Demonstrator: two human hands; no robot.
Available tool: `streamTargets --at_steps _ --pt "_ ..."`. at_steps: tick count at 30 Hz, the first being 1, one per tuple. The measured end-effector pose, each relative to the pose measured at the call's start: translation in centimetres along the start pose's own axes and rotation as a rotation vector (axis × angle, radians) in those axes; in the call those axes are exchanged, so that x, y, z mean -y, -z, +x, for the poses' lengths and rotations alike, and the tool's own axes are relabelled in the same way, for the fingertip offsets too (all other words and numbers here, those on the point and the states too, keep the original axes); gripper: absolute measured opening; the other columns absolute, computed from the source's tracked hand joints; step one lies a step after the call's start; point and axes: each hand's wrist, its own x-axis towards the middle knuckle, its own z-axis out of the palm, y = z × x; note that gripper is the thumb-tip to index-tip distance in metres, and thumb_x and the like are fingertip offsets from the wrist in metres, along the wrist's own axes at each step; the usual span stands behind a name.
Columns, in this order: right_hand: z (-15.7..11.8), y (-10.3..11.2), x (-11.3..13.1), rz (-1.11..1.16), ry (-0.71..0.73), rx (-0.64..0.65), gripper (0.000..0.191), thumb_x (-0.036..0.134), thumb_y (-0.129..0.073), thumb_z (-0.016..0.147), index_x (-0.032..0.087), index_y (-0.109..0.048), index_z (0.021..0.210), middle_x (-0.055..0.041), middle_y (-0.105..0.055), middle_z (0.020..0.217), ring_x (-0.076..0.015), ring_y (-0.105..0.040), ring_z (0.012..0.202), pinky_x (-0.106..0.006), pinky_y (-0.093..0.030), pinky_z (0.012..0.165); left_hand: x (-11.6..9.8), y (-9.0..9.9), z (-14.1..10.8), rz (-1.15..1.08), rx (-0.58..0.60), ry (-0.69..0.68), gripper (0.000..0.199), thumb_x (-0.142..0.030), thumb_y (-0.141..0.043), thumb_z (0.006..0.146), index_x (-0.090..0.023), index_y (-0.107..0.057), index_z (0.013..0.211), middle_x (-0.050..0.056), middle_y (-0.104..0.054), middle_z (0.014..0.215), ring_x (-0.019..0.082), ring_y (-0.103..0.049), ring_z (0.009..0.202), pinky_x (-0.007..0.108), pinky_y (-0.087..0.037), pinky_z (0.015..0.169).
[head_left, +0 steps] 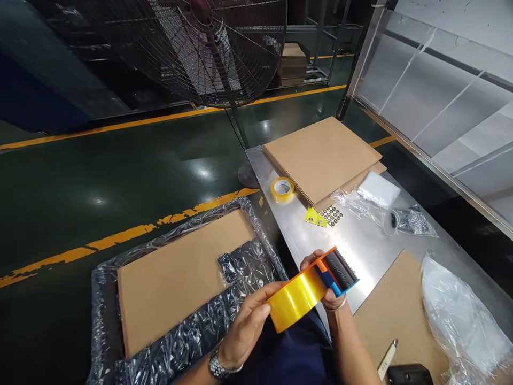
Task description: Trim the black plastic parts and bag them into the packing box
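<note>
A tape dispenser (339,271) with an orange and blue frame and a black toothed roller is held up in front of me. It carries a wide roll of yellow tape (295,303). My left hand (250,316), wearing a watch, pinches the near edge of that roll between thumb and fingers. Around the dispenser's frame, my right hand (329,297) is closed, its fingers partly hidden behind it. Beyond, on the metal table, lies another roll of tape (282,189), close to a sheet of round stickers (332,215) and yellow labels (316,217).
Flat cardboard sheets (324,158) are stacked on the metal table (276,219), near plastic bags (379,190). At the right lie cardboard (395,305), a cutter knife (387,358) and clear plastic (460,315). A wrapped box (180,267) stands left; a large fan (208,48) stands behind.
</note>
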Motion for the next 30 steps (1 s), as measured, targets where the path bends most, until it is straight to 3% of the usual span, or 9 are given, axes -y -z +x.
streamTargets --at_steps 7,12,14,17,21,30 --pt "-0.2 0.7 -0.1 -0.015 0.000 -0.055 0.066 0.033 -0.077 0.045 0.024 -0.056 0.107 -0.0079 -0.061 0.095 -0.0228 -0.058 0.088 -0.041 -0.045 0.080 -0.3 0.2 0.1 0.039 -0.149 -0.004 0.031 -0.030 -0.051 0.078 -0.019 -0.060 0.106 0.008 -0.060 0.112 0.027 -0.047 0.111 0.039 -0.032 0.098" --pt "-0.3 1.0 -1.8 0.144 -0.067 -0.276 0.056 0.031 -0.077 0.045 0.024 -0.061 0.099 -0.0037 -0.066 0.096 -0.0227 -0.061 0.085 -0.042 -0.048 0.081 0.2 -0.1 0.1 0.215 -0.087 -0.107 0.069 -0.037 -0.059 0.072 -0.022 -0.030 0.132 0.010 -0.042 0.133 0.029 -0.038 0.121 0.041 -0.031 0.101" --pt "-0.3 1.0 -2.4 0.214 -0.103 -0.328 0.052 0.033 -0.075 0.050 0.025 -0.062 0.100 -0.0019 -0.067 0.093 -0.0218 -0.062 0.085 -0.041 -0.047 0.083 0.6 -0.2 0.2 0.357 -0.145 -0.161 0.079 -0.033 -0.065 0.067 -0.023 -0.024 0.134 0.010 -0.035 0.137 0.029 -0.033 0.124 0.040 -0.028 0.103" --pt "-0.3 1.0 -3.0 0.310 -0.177 -0.366 0.044 0.039 -0.071 0.056 0.025 -0.063 0.097 0.0001 -0.069 0.088 -0.0201 -0.062 0.088 -0.038 -0.045 0.087 1.1 -0.3 0.5 0.511 -0.250 -0.200 0.075 -0.030 -0.065 0.067 -0.020 -0.028 0.132 0.011 -0.037 0.135 0.029 -0.034 0.123 0.040 -0.028 0.103" --pt "-0.6 0.9 -3.6 0.416 -0.316 -0.390 0.042 0.045 -0.071 0.057 0.021 -0.065 0.091 -0.0008 -0.069 0.090 -0.0201 -0.062 0.088 -0.038 -0.045 0.089 0.5 -0.5 1.1 0.547 -0.249 -0.202 0.070 -0.028 -0.066 0.066 -0.018 -0.034 0.128 0.012 -0.045 0.128 0.029 -0.041 0.118 0.040 -0.033 0.100" --pt "-1.1 -0.3 -4.2 0.376 -0.380 -0.307 0.030 0.033 -0.066 0.068 0.015 -0.063 0.091 -0.0039 -0.068 0.078 -0.0177 -0.063 0.081 -0.034 -0.046 0.084 -2.2 -1.6 2.5 0.310 -0.251 -0.168 0.049 -0.027 -0.062 0.072 -0.017 -0.042 0.115 0.010 -0.056 0.114 0.025 -0.053 0.104 0.035 -0.043 0.089"
